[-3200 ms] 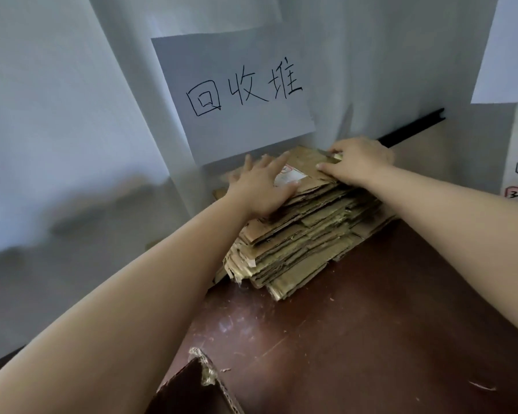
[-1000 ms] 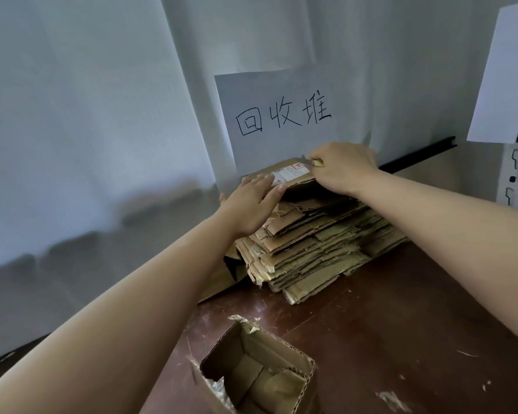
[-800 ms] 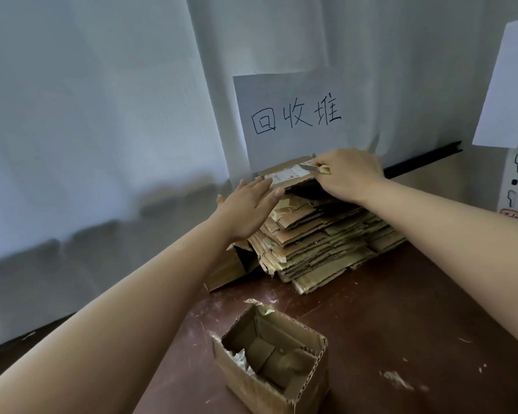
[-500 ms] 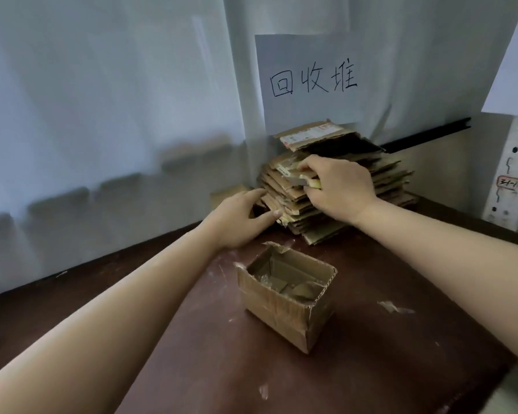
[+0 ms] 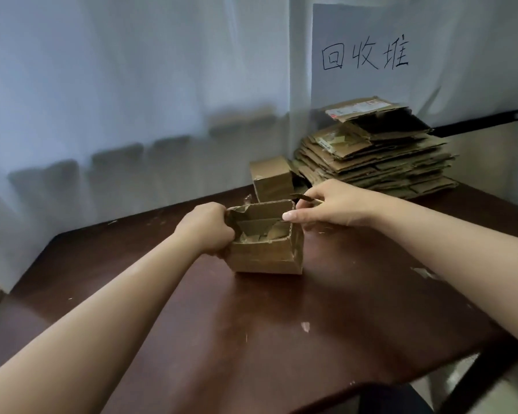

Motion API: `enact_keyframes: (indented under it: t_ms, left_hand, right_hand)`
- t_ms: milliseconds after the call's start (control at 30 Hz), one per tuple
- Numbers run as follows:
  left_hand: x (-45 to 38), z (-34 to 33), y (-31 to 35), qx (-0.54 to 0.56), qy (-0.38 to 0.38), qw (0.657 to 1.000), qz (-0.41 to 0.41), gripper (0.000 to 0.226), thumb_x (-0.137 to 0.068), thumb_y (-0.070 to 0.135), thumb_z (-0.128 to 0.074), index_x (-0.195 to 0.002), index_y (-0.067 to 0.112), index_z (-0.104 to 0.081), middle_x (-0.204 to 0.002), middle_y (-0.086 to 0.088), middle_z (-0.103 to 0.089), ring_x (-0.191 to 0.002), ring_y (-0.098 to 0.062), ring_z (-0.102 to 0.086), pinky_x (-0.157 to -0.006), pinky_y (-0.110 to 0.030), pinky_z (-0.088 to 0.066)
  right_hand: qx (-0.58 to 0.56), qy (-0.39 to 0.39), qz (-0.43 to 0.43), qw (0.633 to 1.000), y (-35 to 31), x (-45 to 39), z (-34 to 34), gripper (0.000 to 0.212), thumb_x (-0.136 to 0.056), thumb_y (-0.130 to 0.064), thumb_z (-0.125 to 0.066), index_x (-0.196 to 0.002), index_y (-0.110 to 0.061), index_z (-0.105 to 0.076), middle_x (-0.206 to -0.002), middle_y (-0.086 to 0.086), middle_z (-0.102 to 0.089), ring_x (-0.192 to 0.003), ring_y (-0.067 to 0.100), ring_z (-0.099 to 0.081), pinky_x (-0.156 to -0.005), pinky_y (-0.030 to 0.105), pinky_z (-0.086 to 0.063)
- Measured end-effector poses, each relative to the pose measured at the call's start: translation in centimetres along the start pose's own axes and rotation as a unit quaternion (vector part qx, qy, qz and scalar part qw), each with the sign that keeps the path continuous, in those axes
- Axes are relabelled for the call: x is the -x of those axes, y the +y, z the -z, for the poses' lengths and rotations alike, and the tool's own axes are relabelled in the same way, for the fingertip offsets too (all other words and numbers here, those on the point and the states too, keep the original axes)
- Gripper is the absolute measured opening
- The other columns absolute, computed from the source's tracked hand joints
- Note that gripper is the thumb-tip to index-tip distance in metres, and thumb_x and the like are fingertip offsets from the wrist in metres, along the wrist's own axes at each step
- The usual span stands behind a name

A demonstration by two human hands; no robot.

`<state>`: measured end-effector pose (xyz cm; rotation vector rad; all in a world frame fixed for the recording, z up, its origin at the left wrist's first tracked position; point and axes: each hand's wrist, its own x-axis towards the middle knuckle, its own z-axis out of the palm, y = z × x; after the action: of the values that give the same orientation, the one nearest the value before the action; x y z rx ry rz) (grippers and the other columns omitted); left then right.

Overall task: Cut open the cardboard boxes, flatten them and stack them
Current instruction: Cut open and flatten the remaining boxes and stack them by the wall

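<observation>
The fingers of the left hand (image 5: 205, 228) are out of sight behind the left wall of the open cardboard box (image 5: 265, 238), so only the knuckles and the back of the hand show; they curl round that wall's torn top edge. The right hand (image 5: 331, 206) covers most of the small cutter (image 5: 304, 198) it pinches: a short dark blade and a sliver of pale handle stick out past the fingers toward the left, and the rest of the tool cannot be made out. Inside the box lie crumpled brown scraps, too jumbled to tell apart. The bottom of the frame cuts off both forearms and the near edge of the dark wooden table (image 5: 251, 339).

Both arms reach forward from the lower corners and meet at the box, one hand on each side of it. The right thumb lies along the box's right rim, with the cutter held just above the far right corner. The box stands upright on the table, its top flaps gone or folded in.

Beyond the box, toward the wall, a smaller closed carton (image 5: 271, 178) sits on the table, touching the left side of the stack of flattened cardboard (image 5: 377, 158), which rises behind and to the right of the box. Above the stack a paper sign (image 5: 365, 55) with three handwritten characters hangs on the white curtain (image 5: 117, 70). Pale scraps dot the tabletop to the right of the box.
</observation>
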<state>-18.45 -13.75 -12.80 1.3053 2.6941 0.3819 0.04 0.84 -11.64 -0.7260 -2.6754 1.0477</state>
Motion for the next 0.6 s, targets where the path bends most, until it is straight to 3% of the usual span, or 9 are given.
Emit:
enact_keyframes:
  t_ms: [100,200,233,300,367,400,467,533,600]
  left_hand:
    - [0.9,-0.2,-2.0,0.056,-0.026,0.998,0.032,0.027,-0.077,0.003,-0.044,-0.096,0.008,-0.062,-0.074,-0.01,-0.069,-0.059,-0.026,-0.071,-0.055,-0.03,-0.057]
    - [1.7,-0.8,-3.8,0.181,-0.03,0.982,0.049,0.035,-0.082,-0.001,-0.043,-0.114,0.005,-0.057,-0.085,-0.015,-0.069,-0.067,-0.032,-0.072,-0.056,-0.034,-0.057]
    - [1.9,-1.1,-4.4,0.199,-0.022,0.979,0.044,0.045,-0.086,0.001,-0.046,-0.13,0.011,-0.05,-0.1,-0.015,-0.067,-0.076,-0.031,-0.071,-0.064,-0.036,-0.058]
    - [2.3,-1.8,-5.4,0.172,0.028,0.985,-0.015,0.069,-0.091,0.006,-0.05,-0.152,0.026,-0.024,-0.138,-0.013,-0.049,-0.115,-0.03,-0.059,-0.095,-0.036,-0.049]
    - [2.9,-1.9,-5.8,0.123,0.118,0.973,-0.155,0.07,-0.093,0.001,-0.049,-0.152,0.031,-0.025,-0.159,-0.008,-0.023,-0.147,-0.024,-0.021,-0.118,-0.035,-0.022]
    - [3.1,-1.8,-5.9,0.098,0.141,0.957,-0.234,0.068,-0.091,-0.005,-0.048,-0.148,0.031,-0.035,-0.16,-0.004,-0.023,-0.15,-0.021,-0.012,-0.12,-0.038,-0.015]
    - [3.3,-1.6,-6.0,0.05,0.099,0.937,-0.331,0.067,-0.084,-0.015,-0.045,-0.135,0.027,-0.055,-0.149,0.003,-0.045,-0.148,-0.018,-0.019,-0.122,-0.044,-0.011]
    - [3.5,-1.2,-6.0,0.019,0.03,0.946,-0.322,0.061,-0.085,-0.01,-0.043,-0.128,0.03,-0.062,-0.13,0.007,-0.062,-0.139,-0.026,-0.038,-0.121,-0.043,-0.015]
    - [3.7,-1.1,-6.6,-0.06,-0.001,0.954,-0.294,0.051,-0.091,0.011,-0.036,-0.129,0.036,-0.059,-0.129,0.011,-0.062,-0.132,-0.025,-0.044,-0.116,-0.033,-0.025]
  right_hand:
    - [0.058,-0.018,-0.01,0.998,-0.6,-1.1,-1.7,0.02,-0.082,-0.031,-0.072,-0.091,-0.013,-0.071,-0.077,0.001,-0.072,-0.059,0.007,-0.058,-0.057,0.022,-0.043]
    - [0.107,0.021,-0.05,0.993,0.3,-2.3,-3.0,0.017,-0.082,-0.014,-0.069,-0.099,-0.013,-0.072,-0.084,0.004,-0.069,-0.073,0.015,-0.061,-0.064,0.026,-0.048]
    - [0.106,0.03,-0.062,0.992,0.7,-2.5,-3.4,0.018,-0.082,-0.014,-0.07,-0.1,-0.013,-0.072,-0.086,0.004,-0.069,-0.078,0.017,-0.062,-0.07,0.029,-0.05]
    - [0.078,0.051,-0.074,0.993,1.5,-3.0,-4.1,0.015,-0.084,-0.014,-0.07,-0.099,-0.014,-0.071,-0.085,0.004,-0.069,-0.08,0.019,-0.063,-0.074,0.03,-0.051]
    - [0.058,0.071,-0.072,0.993,1.7,-3.4,-4.7,0.012,-0.086,-0.013,-0.069,-0.098,-0.014,-0.071,-0.078,0.001,-0.066,-0.075,0.018,-0.061,-0.072,0.029,-0.05]
    - [0.055,0.079,-0.071,0.993,1.7,-3.6,-4.9,0.012,-0.086,-0.013,-0.068,-0.097,-0.014,-0.071,-0.075,0.0,-0.064,-0.073,0.018,-0.06,-0.072,0.028,-0.049]
    - [0.057,0.091,-0.071,0.992,1.7,-3.9,-5.1,0.011,-0.087,-0.014,-0.067,-0.096,-0.017,-0.07,-0.075,-0.001,-0.063,-0.075,0.019,-0.062,-0.075,0.03,-0.051]
    - [0.064,0.096,-0.075,0.991,1.7,-4.0,-5.3,0.01,-0.088,-0.015,-0.065,-0.096,-0.02,-0.069,-0.078,0.0,-0.065,-0.074,0.019,-0.063,-0.073,0.031,-0.051]
    - [0.068,0.098,-0.077,0.99,2.0,-4.1,-5.5,0.009,-0.089,-0.016,-0.064,-0.096,-0.02,-0.068,-0.078,0.001,-0.065,-0.071,0.018,-0.063,-0.071,0.031,-0.051]
